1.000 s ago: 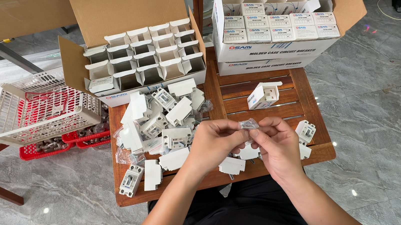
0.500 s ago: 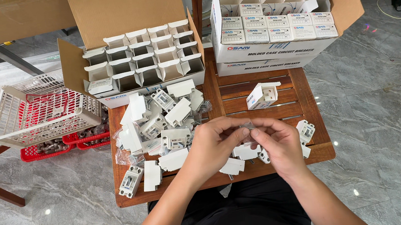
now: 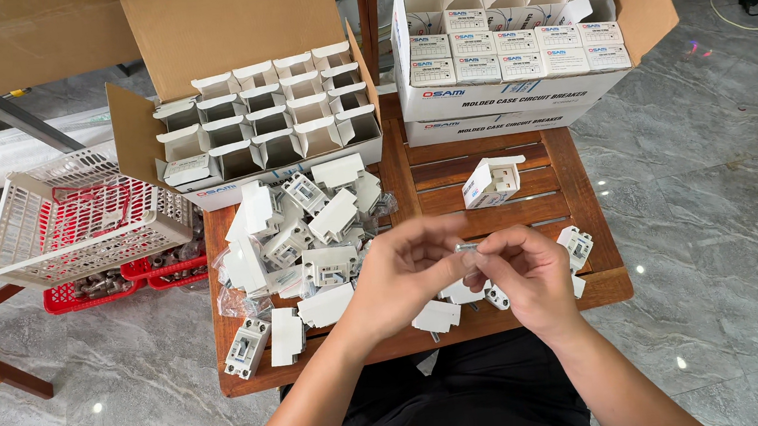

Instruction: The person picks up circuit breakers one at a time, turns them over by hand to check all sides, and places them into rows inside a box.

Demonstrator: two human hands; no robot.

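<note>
A small metal piece [image 3: 467,247] is sitting pinched between our two hands above the front edge of the wooden table [image 3: 493,214], too tiny for us to be telling its exact kind. Starting at nine o'clock, we are seeing one white plastic basket [image 3: 80,218] tilting over two red crates [image 3: 125,280] on the floor. Moving right, one open carton [image 3: 263,112] at eleven o'clock is holding rows of opened white boxes, and below it a pile of white breakers and boxes [image 3: 301,241] is spreading across the table's left half; we are not counting them reliably, since they are overlapping. Our left hand [image 3: 401,277] is closing its fingertips narrowly on the metal piece from the left, and our right hand [image 3: 524,277] is gripping the same piece from the right. At twelve o'clock one small open white box [image 3: 490,181] is standing alone. At one o'clock a second carton [image 3: 520,35] is holding sealed white boxes in two rows of five, with open ones behind. One breaker [image 3: 577,246] is lying at three o'clock, just beside our right hand.
</note>
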